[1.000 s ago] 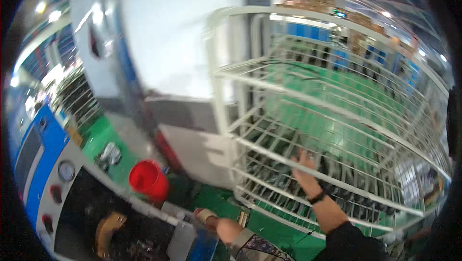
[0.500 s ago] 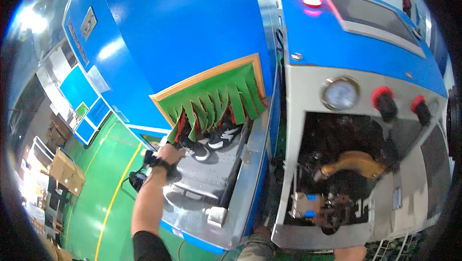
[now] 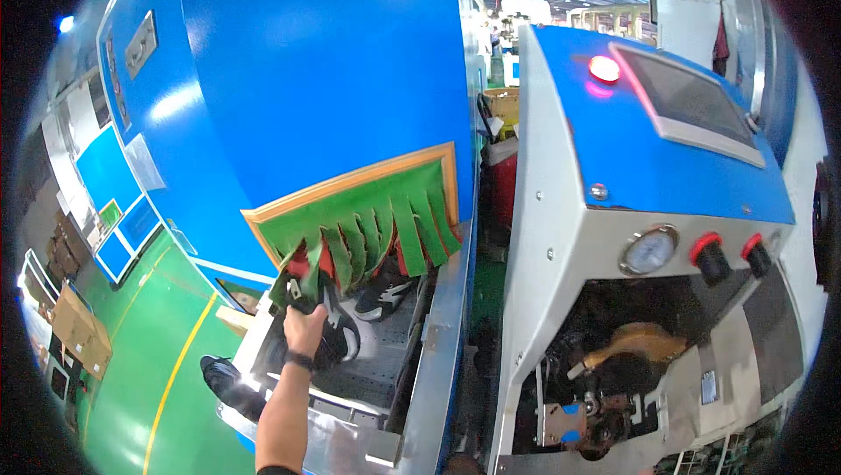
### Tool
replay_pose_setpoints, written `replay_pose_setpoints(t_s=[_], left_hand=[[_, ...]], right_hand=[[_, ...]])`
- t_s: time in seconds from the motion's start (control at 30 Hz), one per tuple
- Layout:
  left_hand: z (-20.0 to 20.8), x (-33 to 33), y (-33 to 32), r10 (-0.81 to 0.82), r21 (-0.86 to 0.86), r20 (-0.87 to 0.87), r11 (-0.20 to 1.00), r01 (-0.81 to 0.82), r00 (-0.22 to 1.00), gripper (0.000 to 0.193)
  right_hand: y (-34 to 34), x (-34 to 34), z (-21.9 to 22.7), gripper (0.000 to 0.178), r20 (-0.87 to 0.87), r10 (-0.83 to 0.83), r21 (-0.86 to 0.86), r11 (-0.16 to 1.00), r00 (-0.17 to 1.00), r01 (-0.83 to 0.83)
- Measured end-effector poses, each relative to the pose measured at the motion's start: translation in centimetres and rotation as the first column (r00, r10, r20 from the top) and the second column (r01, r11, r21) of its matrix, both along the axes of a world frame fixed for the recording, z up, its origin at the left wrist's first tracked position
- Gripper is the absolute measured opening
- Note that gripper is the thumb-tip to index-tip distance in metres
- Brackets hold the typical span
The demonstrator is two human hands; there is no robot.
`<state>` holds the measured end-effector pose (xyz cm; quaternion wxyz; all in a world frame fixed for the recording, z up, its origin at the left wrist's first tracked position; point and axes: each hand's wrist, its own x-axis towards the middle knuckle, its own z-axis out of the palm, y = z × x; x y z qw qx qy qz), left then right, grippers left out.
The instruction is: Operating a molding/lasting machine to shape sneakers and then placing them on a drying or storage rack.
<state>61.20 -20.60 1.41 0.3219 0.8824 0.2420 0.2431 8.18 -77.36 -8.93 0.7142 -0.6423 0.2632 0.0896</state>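
Note:
My left hand (image 3: 305, 331) is closed on the upper part of a black shoe (image 3: 335, 342) with a pale sole edge. The shoe is tilted, just in front of the green strip curtain (image 3: 355, 234), and some strips hang over its top. Right beside it, a second black and white shoe (image 3: 385, 298) rests on the grey conveyor (image 3: 368, 374), partly behind the strips. Another dark shoe (image 3: 229, 383) sits at the left edge of the conveyor, near my forearm. My right hand is out of view.
A tall blue machine housing (image 3: 324, 63) rises behind the curtain opening. On the right stands a blue and grey machine with a gauge (image 3: 649, 250), red-ringed knobs (image 3: 708, 258), a lit red button (image 3: 604, 69) and a dark cavity. Cardboard boxes (image 3: 81, 330) lie at far left.
My left hand has closed on the left shoe and tilted it up from the conveyor. The view has shifted, and the skin at the lower right edge has gone from sight.

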Motion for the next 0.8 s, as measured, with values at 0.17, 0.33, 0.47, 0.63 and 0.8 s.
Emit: replay_pose_setpoints(t_s=[0.17, 0.33, 0.47, 0.63, 0.8], left_hand=[[13.8, -19.2, -6.7, -0.450, -0.492, 0.328, 0.669, 0.557, 0.831, 0.039], [13.6, -34.9, -16.2, -0.747, -0.784, 0.334, 0.118, 0.609, 0.575, 0.073], [12.5, -41.3, -20.2, -0.897, -0.827, 0.254, -0.007, 0.562, 0.363, 0.062], [6.6, -41.8, -22.1, -0.983, -0.352, -0.161, -0.030, 0.936, -0.092, 0.035], [10.1, -43.9, -27.5, -0.974, -0.831, 0.213, -0.140, 0.539, 0.075, 0.025]], right_hand=[[11.2, 6.7, 9.2, 0.034, 0.525, 0.135, -0.319, 0.946, 0.840, 0.047], [17.9, 12.3, 20.5, 0.081, 0.663, 0.137, 0.128, 0.948, 0.736, -0.292], [14.3, 9.1, 19.5, 0.101, 0.631, 0.248, 0.244, 0.835, 0.735, -0.492], [7.5, 3.2, 10.7, 0.067, -0.355, 0.266, 0.541, 0.840, 0.896, -0.035], [3.9, 1.4, 13.0, 0.048, -0.024, -0.169, 0.683, 0.717, 0.985, 0.139]])
